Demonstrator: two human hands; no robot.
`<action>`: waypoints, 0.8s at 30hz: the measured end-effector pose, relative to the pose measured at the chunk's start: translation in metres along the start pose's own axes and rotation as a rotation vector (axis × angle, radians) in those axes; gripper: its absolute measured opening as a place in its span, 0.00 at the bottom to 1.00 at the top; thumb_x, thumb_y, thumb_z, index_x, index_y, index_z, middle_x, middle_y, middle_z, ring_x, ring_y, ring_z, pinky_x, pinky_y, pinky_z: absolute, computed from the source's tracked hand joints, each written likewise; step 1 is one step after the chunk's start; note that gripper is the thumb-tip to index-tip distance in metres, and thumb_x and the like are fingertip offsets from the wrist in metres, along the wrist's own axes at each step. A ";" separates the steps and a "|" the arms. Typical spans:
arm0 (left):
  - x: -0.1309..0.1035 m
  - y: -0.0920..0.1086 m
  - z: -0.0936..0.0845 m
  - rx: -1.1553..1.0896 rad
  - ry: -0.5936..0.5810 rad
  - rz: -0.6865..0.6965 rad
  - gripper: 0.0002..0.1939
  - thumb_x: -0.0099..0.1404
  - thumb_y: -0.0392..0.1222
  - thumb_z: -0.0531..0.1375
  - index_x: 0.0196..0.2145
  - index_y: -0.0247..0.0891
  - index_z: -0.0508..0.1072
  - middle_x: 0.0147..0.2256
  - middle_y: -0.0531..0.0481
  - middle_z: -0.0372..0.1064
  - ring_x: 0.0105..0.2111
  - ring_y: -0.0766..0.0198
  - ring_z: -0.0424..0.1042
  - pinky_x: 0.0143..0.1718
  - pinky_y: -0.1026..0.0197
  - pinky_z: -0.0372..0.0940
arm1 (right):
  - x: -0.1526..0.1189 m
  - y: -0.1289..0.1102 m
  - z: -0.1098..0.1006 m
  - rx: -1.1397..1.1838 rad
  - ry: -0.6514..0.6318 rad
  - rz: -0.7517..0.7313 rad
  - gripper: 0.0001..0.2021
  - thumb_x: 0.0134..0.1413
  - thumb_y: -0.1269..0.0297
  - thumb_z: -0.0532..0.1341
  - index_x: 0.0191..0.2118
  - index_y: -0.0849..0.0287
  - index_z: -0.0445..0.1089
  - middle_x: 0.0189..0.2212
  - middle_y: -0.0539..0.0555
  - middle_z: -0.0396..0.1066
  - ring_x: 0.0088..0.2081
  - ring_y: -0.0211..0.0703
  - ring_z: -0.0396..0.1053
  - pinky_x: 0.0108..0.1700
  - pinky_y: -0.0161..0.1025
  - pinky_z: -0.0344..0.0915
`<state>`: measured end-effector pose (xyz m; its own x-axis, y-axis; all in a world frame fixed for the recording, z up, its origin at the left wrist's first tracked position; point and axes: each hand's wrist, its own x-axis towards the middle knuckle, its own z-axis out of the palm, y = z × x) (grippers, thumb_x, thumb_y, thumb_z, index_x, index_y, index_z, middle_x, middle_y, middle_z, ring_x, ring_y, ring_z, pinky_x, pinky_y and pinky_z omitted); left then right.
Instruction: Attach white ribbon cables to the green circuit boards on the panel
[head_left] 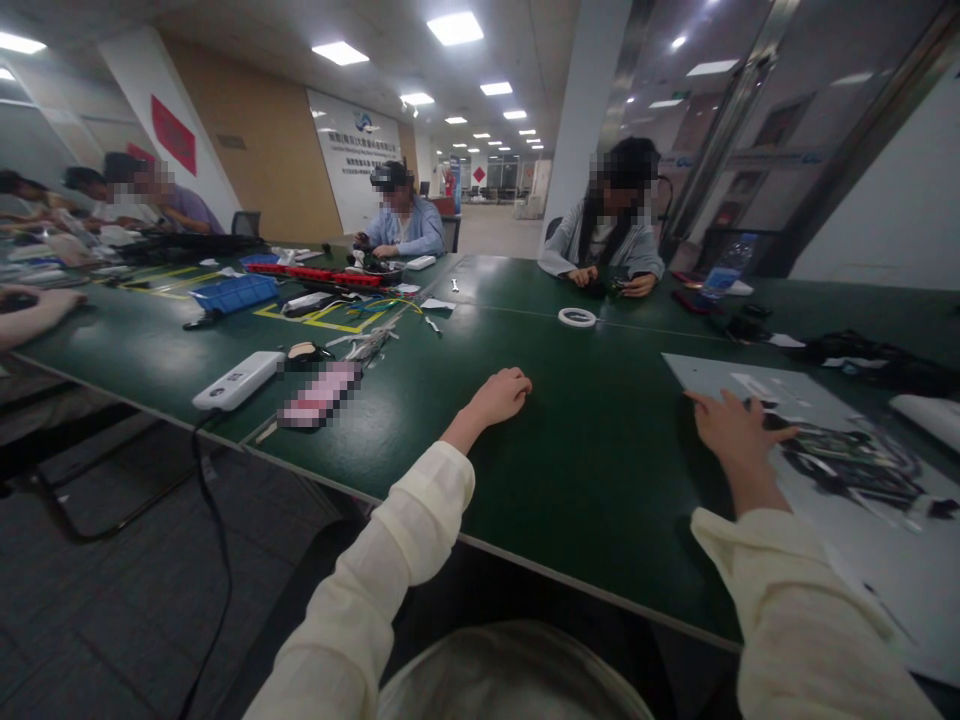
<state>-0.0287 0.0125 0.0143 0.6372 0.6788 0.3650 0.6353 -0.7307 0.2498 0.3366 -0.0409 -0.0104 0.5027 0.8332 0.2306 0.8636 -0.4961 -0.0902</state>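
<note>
My left hand (501, 396) rests on the green table with its fingers curled in, and nothing shows in it. To the right, my right hand (739, 440) reaches over the edge of a light grey board (870, 590), its fingers spread apart and nothing held. Beside those fingers, a tangle of dark cables and small parts (855, 460) lies on the board. A white roll of tape (577, 317) lies flat beyond my hands. Left of my left hand is a phone with a pink screen (319, 395), partly blurred out.
A white power strip (240, 382) with a hanging cord lies near the table's front edge. Farther back are a blue tray (234, 293) and red strips (315, 273). A bottle (727, 268) stands at right. Co-workers sit across the table, and another person's arm (37, 315) enters at left.
</note>
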 end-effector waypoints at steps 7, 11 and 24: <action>0.000 0.000 0.001 0.010 0.004 0.050 0.11 0.62 0.33 0.49 0.38 0.38 0.70 0.41 0.47 0.64 0.41 0.63 0.65 0.45 0.60 0.62 | 0.003 0.002 0.000 0.008 0.002 0.001 0.23 0.61 0.57 0.39 0.55 0.43 0.62 0.59 0.56 0.51 0.61 0.61 0.38 0.52 0.71 0.39; 0.001 0.000 0.001 0.035 -0.023 0.062 0.12 0.63 0.33 0.48 0.39 0.37 0.69 0.42 0.47 0.64 0.41 0.63 0.65 0.45 0.60 0.62 | 0.004 0.006 0.004 -0.001 0.018 0.006 0.22 0.60 0.53 0.41 0.54 0.42 0.63 0.61 0.54 0.48 0.61 0.62 0.36 0.52 0.72 0.37; 0.000 0.003 -0.001 0.036 -0.071 0.047 0.13 0.63 0.34 0.47 0.41 0.38 0.68 0.43 0.46 0.64 0.42 0.62 0.64 0.45 0.58 0.62 | 0.009 0.020 0.007 0.092 0.157 0.227 0.26 0.54 0.44 0.45 0.49 0.49 0.69 0.58 0.61 0.50 0.60 0.68 0.37 0.50 0.72 0.33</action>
<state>-0.0276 0.0106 0.0160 0.6954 0.6479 0.3108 0.6182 -0.7599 0.2010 0.3587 -0.0419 -0.0170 0.6777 0.6517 0.3405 0.7330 -0.6354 -0.2429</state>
